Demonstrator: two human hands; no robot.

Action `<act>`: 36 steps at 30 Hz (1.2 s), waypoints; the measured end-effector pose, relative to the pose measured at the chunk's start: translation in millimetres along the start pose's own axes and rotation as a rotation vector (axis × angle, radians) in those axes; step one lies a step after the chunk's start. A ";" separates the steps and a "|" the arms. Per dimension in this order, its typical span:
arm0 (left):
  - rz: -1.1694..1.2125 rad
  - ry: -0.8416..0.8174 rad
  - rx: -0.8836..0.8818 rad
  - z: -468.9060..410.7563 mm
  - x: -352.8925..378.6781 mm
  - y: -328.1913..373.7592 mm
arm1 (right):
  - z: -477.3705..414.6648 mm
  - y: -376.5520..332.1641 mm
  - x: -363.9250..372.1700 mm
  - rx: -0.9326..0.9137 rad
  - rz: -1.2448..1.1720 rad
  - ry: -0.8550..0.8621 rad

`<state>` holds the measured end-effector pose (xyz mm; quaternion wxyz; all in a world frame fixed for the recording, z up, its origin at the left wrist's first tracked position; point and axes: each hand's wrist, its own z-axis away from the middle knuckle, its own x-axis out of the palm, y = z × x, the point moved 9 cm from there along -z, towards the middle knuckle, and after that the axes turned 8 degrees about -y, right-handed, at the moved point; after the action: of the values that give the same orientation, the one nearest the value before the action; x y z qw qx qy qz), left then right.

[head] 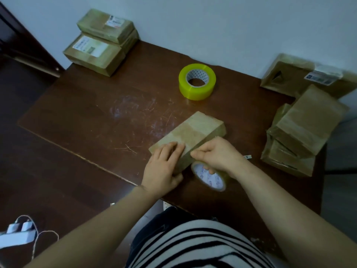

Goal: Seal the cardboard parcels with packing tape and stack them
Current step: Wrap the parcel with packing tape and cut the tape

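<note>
— Which one is being worked on?

— The flat brown cardboard parcel [190, 132]. It lies slantwise near the middle of the dark brown wooden surface [87, 117], its long side running from 7 to 1 o'clock. The left hand [164, 167] rests on its near end, fingers [170, 149] straight and pressed flat on the top face, thumb against the near end.

— And the other hand?

— The right hand [218, 154] is at the parcel's 4 o'clock edge, touching it. Its fingers [209, 170] are hooked through the white printed core of a clear packing tape roll [210, 180] and are grasping it. The roll stands tilted, just beside the parcel's near corner and close to the surface's front edge.

— Any room to move about?

— At the parcel's 9 and 10 o'clock there is bare, scratched wood out to the left edge. At 12 o'clock a greenish-yellow tape roll [197, 81] lies flat, well apart from the parcel. A stack of taped brown labelled parcels [102, 43] sits at 11 o'clock against the wall. At 3 o'clock a leaning pile of brown parcels [301, 132] crowds the right edge. Down at 8 o'clock, off the surface, lies a white power strip [17, 235].
</note>
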<state>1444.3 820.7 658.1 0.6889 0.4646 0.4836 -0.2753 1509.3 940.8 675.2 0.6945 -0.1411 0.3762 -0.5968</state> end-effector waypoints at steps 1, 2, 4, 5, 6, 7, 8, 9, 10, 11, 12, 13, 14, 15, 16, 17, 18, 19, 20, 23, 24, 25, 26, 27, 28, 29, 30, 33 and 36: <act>0.097 0.006 -0.022 -0.3 -8.6 -3.6 | 4.7 -12.5 -4.9 -0.050 -0.111 0.006; 0.184 0.011 -0.049 -0.7 -16.9 -7.5 | 8.6 -24.8 -9.1 -0.096 -0.227 0.000; 0.318 -0.001 -0.091 -3.7 -27.1 -14.3 | 12.2 -46.0 -14.9 -0.166 -0.418 -0.023; 0.378 -0.017 -0.111 -6.0 -28.8 -18.2 | 12.9 -54.7 -16.2 -0.197 -0.449 -0.026; 0.433 -0.034 -0.135 -8.5 -28.6 -23.2 | 12.9 -62.0 -16.9 -0.225 -0.446 -0.020; 0.470 -0.052 -0.158 -11.0 -27.4 -28.6 | 12.4 -67.9 -17.4 -0.253 -0.429 -0.004; 0.490 -0.068 -0.177 -13.3 -26.2 -33.7 | 11.2 -71.0 -17.7 -0.279 -0.406 0.022; 0.508 -0.080 -0.198 -14.8 -25.0 -39.1 | 10.0 -71.7 -17.7 -0.301 -0.387 0.050; 0.539 -0.087 -0.223 -15.7 -23.6 -45.1 | 9.4 -69.5 -17.2 -0.315 -0.367 0.078; 0.590 -0.088 -0.250 -16.1 -22.6 -51.5 | 8.9 -63.5 -16.5 -0.311 -0.335 0.110; 0.654 -0.088 -0.272 -16.3 -22.3 -57.2 | 9.3 -54.8 -15.0 -0.288 -0.287 0.141; 0.707 -0.095 -0.283 -16.5 -21.8 -61.1 | 10.6 -44.1 -12.6 -0.257 -0.249 0.168; 0.735 -0.103 -0.282 -17.1 -21.7 -63.3 | 12.4 -31.8 -9.6 -0.230 -0.237 0.190; 0.742 -0.113 -0.275 -17.9 -21.6 -64.0 | 13.8 -19.4 -6.3 -0.209 -0.246 0.204; 0.745 -0.120 -0.269 -18.4 -21.3 -64.4 | 14.1 -8.8 -2.3 -0.192 -0.255 0.212; 0.755 -0.123 -0.266 -19.1 -21.5 -64.9 | 13.3 -1.8 1.8 -0.180 -0.253 0.217; 0.777 -0.124 -0.266 -20.0 -21.4 -65.7 | 10.4 2.7 5.3 -0.169 -0.240 0.221; 0.809 -0.125 -0.273 -20.7 -20.8 -67.6 | 6.1 4.2 7.6 -0.161 -0.219 0.223; 0.844 -0.127 -0.288 -21.5 -19.9 -70.9 | 0.9 3.4 9.2 -0.154 -0.191 0.223; 0.961 -0.149 -0.329 -23.5 -16.0 -80.7 | -13.7 -6.8 12.0 -0.129 -0.057 0.216; 1.016 -0.159 -0.336 -23.2 -13.8 -82.0 | -18.0 -10.4 13.4 -0.113 0.005 0.208; 1.069 -0.169 -0.348 -22.9 -11.5 -83.9 | -22.2 -13.9 14.9 -0.094 0.058 0.196; 1.114 -0.176 -0.366 -22.6 -9.2 -86.7 | -26.0 -17.3 16.7 -0.077 0.093 0.183; 1.147 -0.178 -0.387 -22.1 -7.8 -90.3 | -29.4 -20.8 18.1 -0.070 0.107 0.174; 1.160 -0.177 -0.406 -22.7 -7.6 -94.3 | -33.0 -24.6 18.6 -0.072 0.105 0.170; 1.151 -0.175 -0.423 -24.3 -8.7 -98.7 | -36.4 -28.8 18.7 -0.079 0.097 0.167; 1.135 -0.170 -0.440 -26.9 -10.4 -101.9 | -39.5 -32.6 18.8 -0.085 0.090 0.166; 1.109 -0.090 -0.507 -37.8 -13.2 -109.0 | -46.1 -42.7 18.3 -0.103 0.082 0.176; 1.063 -0.011 -0.542 -48.5 -13.9 -118.0 | -50.8 -46.5 21.9 -0.157 -0.079 0.131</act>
<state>1321.4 814.5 621.9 0.8288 0.4489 0.2343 0.2379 1440.7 921.6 663.1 0.6312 -0.1705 0.4605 -0.6005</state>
